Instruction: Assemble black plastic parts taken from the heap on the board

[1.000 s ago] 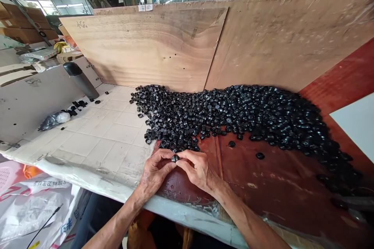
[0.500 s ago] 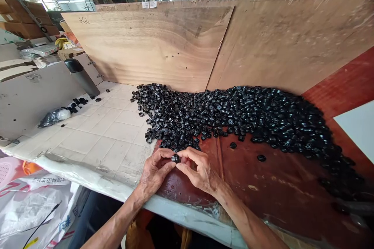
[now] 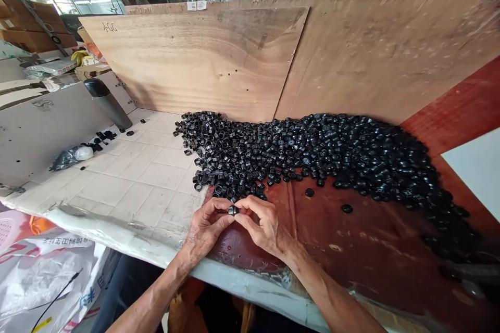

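Between my fingertips, a small black ribbed ring (image 3: 233, 210) is pinched by my left hand (image 3: 205, 226) and my right hand (image 3: 262, 223). Both hands rest at the near edge of a red-brown laminated board (image 3: 344, 239). Just beyond my fingers lies the front edge of a wide heap of similar glossy black rings and caps (image 3: 304, 158), nearly touching my left hand. Two loose pieces (image 3: 347, 208) lie apart from the heap on the board. The ring's inside is hidden by my fingers.
A plywood sheet (image 3: 195, 62) stands behind the heap. To the left is a white tiled surface (image 3: 144, 177), with a black flask (image 3: 106, 103), a small plastic bag (image 3: 71, 157) and a few black parts (image 3: 103, 136). Woven sacks (image 3: 47, 276) lie below the near edge.
The ring looks turned a little between my fingertips. My hands have hardly moved, and the whole view has shifted slightly.
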Demonstrator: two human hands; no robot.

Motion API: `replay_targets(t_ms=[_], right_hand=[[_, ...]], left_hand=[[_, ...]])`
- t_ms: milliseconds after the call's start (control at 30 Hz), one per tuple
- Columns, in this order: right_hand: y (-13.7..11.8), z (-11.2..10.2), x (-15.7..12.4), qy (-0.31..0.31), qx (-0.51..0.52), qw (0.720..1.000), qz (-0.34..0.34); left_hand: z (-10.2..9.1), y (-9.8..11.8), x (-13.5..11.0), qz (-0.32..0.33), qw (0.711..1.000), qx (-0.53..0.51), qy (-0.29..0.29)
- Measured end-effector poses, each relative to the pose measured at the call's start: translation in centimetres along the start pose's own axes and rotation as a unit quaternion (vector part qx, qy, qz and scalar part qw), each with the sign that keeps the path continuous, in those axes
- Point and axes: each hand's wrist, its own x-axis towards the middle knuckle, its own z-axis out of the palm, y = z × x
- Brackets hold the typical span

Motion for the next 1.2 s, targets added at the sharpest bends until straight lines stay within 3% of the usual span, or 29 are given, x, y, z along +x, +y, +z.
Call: replay_targets(t_ms=[100,300,433,533,633,700,800,900,1000,1133,1200], right_hand=[[-0.2,-0.3,0.0,0.020,-0.003,1.000,0.019],[-0.1,0.0,-0.1,0.004,0.006,1.000,-0.017],[0.3,1.0,-0.2,0.005,0.107,0.988,0.115],[0.5,1.2,-0.1,-0.022,0.229,0.944,0.236],[0.7,0.2,0.0,-0.079,0.264,0.917,0.289],[1.0,-0.8,0.2,-0.101,0.193,0.929,0.298],[1.6,-1.8,0.2,-0.072,0.015,0.968,0.238],[2.4,-1.5,0.0,-0.071,-0.068,0.986,0.135],[2.9,-0.2,-0.3,-0.074,-0.104,0.989,0.073],[2.8,1.3,-0.6,-0.082,-0.175,0.980,0.041],[2.7,1.5,-0.6,-0.099,-0.191,0.976,0.026]], left_hand=[[0.0,0.2,0.1,0.003,1.000,0.015,-0.008],[-0.3,0.0,0.1,-0.003,1.000,0.011,-0.010],[-0.2,-0.4,-0.1,0.094,0.988,0.122,-0.002],[-0.1,-0.4,-0.5,0.151,0.972,0.181,-0.012],[-0.5,0.5,-1.0,0.132,0.966,0.210,-0.068],[-0.9,1.3,-1.4,0.073,0.961,0.244,-0.111],[-1.4,2.1,-1.8,-0.019,0.947,0.291,-0.131],[-1.3,1.7,-1.5,-0.053,0.943,0.310,-0.110],[-0.9,0.4,-1.0,-0.066,0.943,0.325,-0.032],[-0.4,-0.9,-1.0,-0.090,0.924,0.356,0.107],[-0.2,-0.9,-1.2,-0.092,0.918,0.363,0.133]])
